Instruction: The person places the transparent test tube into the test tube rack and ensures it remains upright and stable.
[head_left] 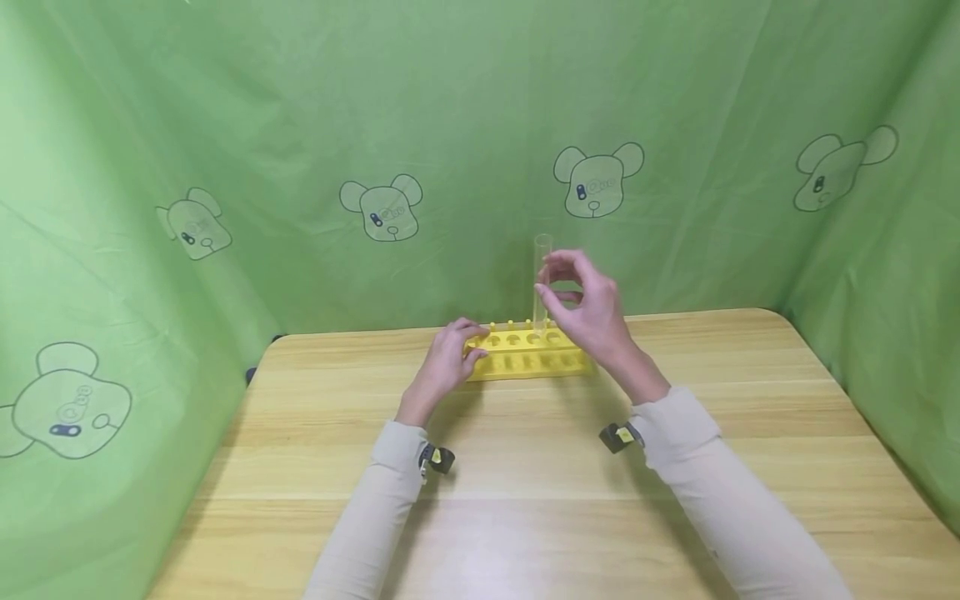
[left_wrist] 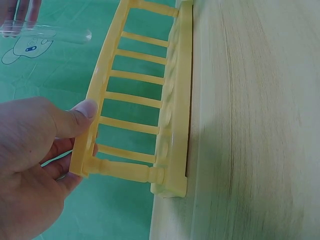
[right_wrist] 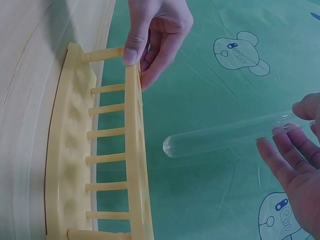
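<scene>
A yellow test tube rack [head_left: 528,364] stands near the table's back edge, with a row of round holes along its top. My left hand [head_left: 450,354] grips the left end of its top bar, thumb on the near side, as the left wrist view shows on the rack [left_wrist: 131,170]. My right hand [head_left: 592,308] pinches a clear glass test tube [head_left: 542,287] upright over the right half of the rack. In the right wrist view the rounded bottom of the tube [right_wrist: 200,142] is apart from the top bar, above the holes.
The wooden table [head_left: 510,483] spreads out in front of the rack. A green curtain [head_left: 480,125] printed with bear heads hangs right behind the table and along both sides. Each wrist wears a small black camera [head_left: 438,458].
</scene>
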